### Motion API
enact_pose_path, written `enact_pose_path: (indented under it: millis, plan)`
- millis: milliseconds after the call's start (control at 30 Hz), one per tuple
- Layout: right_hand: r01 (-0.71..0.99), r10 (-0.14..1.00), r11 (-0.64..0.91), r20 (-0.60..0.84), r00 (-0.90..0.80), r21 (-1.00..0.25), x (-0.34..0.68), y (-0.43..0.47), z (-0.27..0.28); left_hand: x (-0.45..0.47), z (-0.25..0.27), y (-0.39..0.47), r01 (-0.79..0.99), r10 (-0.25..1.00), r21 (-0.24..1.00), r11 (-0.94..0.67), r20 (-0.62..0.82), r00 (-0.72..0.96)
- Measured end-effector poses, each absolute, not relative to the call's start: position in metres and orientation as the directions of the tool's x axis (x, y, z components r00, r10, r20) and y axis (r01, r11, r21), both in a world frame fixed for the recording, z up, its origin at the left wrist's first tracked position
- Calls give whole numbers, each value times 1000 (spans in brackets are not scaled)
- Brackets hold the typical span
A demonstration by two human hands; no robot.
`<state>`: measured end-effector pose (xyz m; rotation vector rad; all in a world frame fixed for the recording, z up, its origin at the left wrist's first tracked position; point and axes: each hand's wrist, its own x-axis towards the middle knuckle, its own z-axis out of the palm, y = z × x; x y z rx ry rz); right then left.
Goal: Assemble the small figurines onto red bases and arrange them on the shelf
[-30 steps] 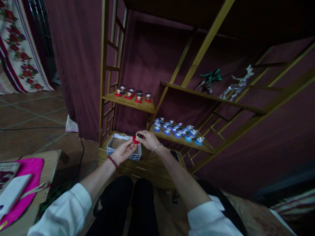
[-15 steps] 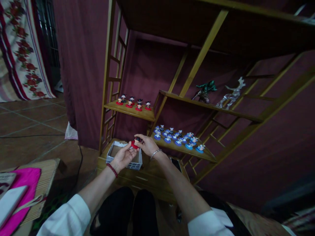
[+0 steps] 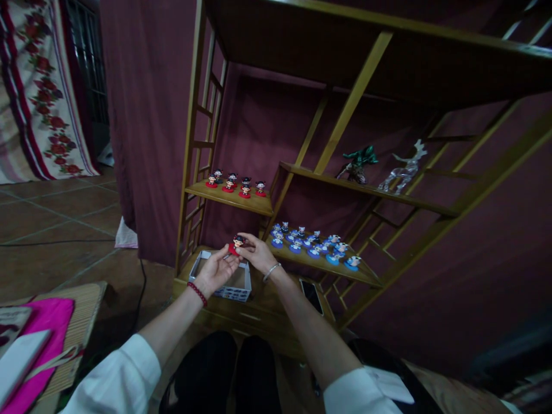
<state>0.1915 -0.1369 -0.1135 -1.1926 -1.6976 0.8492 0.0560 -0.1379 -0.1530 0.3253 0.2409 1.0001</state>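
A small black-haired figurine (image 3: pixel 237 244) with a red base is held upright between my two hands. My left hand (image 3: pixel 217 271) grips its base from the left, palm turned up. My right hand (image 3: pixel 257 255) pinches it from the right side. Below them is an open box (image 3: pixel 238 293) with a patterned front, partly hidden by my left hand. Up and to the left, several similar red-based figurines (image 3: pixel 228 185) stand on a small wooden shelf (image 3: pixel 233 198). On the lower right shelf (image 3: pixel 319 265) stand several blue and purple figurines (image 3: pixel 314 249).
A dark green ornament (image 3: pixel 359 164) and a clear deer figure (image 3: pixel 403 169) stand on the middle shelf. A phone (image 3: pixel 311 296) lies on the cabinet top. At the left, a bamboo-topped table (image 3: pixel 88 310) bears a pink cloth (image 3: pixel 56 313) and a white box (image 3: pixel 23 362).
The figurine has been raised slightly and turned more upright, its face showing more clearly. My hands stay together on it, and the view has shifted a little.
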Motion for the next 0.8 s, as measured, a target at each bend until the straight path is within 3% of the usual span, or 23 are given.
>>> enact_pose_path:
  millis: [167,800]
  plan:
    - [272,949,308,271,-163,-912,193,-137,-115,55,-150,-137,-774,850,384,504,-60,524]
    - [209,955,296,286,-77,-932,193,-140,-104,67,-137,-136,-775,847,386,501,-35,530]
